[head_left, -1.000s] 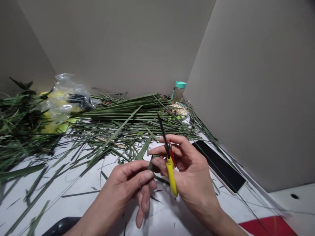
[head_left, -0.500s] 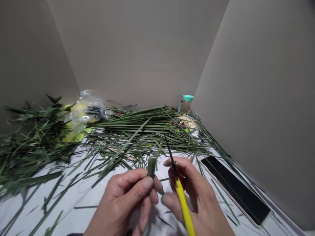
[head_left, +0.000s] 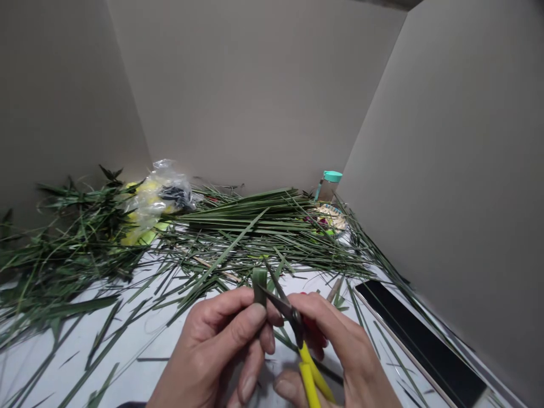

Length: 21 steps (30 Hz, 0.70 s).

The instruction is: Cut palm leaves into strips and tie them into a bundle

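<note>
Between the thumb and fingers of my left hand (head_left: 225, 340) is a folded green leaf strip (head_left: 260, 283), its looped end pointing up. My right hand (head_left: 335, 345) holds scissors (head_left: 293, 317) with yellow handles and dark blades. The blades are spread apart, and their tips reach the right edge of the leaf strip, just above my left fingertips. Part of the handles is hidden by my right fingers, where a bit of red shows. The lower part of the strip is covered by my left hand.
Long green leaves (head_left: 250, 209) lie heaped across the back of the white table (head_left: 123, 374), with loose cuttings around. Tangled leaves (head_left: 63, 249) and a clear plastic bag (head_left: 155, 198) are at left. A teal-lidded bottle (head_left: 329, 186), a woven item (head_left: 334, 215) and a black phone (head_left: 416, 340) are at right.
The scissors, closed half a second ago, have opened, and their tips have moved left to the leaf strip. The left hand still holds the strip. The whole view has shifted slightly.
</note>
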Each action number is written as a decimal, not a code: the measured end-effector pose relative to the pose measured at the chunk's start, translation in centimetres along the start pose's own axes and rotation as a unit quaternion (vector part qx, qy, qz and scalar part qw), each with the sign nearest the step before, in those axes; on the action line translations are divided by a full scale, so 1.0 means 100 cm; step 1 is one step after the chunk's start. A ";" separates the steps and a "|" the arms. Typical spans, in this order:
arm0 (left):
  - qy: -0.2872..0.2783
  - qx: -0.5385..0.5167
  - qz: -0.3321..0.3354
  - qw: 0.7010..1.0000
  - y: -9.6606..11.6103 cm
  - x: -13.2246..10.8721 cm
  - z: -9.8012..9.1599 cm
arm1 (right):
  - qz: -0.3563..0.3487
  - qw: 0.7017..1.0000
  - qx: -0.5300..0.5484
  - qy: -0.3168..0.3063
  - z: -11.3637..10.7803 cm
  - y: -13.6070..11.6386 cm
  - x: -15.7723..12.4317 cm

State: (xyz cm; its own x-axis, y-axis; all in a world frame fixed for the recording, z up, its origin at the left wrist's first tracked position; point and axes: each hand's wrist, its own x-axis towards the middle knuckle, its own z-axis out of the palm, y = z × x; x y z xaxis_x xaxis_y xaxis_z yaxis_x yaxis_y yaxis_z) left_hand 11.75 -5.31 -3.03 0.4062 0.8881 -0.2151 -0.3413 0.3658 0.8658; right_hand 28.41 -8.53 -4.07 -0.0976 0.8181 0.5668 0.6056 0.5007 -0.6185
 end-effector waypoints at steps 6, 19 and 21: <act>-0.007 -0.001 -0.003 1.000 -0.001 0.001 -0.001 | 0.014 1.000 0.010 -0.007 0.001 -0.005 0.004; -0.064 -0.044 -0.002 0.997 -0.006 0.005 0.000 | -0.015 1.000 0.000 -0.001 0.002 -0.005 0.002; -0.067 -0.051 -0.001 0.996 -0.007 0.005 0.000 | -0.014 1.000 -0.014 0.012 0.003 -0.005 0.002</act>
State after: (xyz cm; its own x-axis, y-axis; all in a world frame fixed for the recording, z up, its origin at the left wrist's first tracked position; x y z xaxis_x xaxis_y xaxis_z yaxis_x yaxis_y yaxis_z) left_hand 12.24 -5.10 -3.73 0.5137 0.8448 -0.1497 -0.4218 0.4007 0.8134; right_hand 27.78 -8.52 -3.79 -0.0950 0.7968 0.5967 0.6256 0.5140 -0.5868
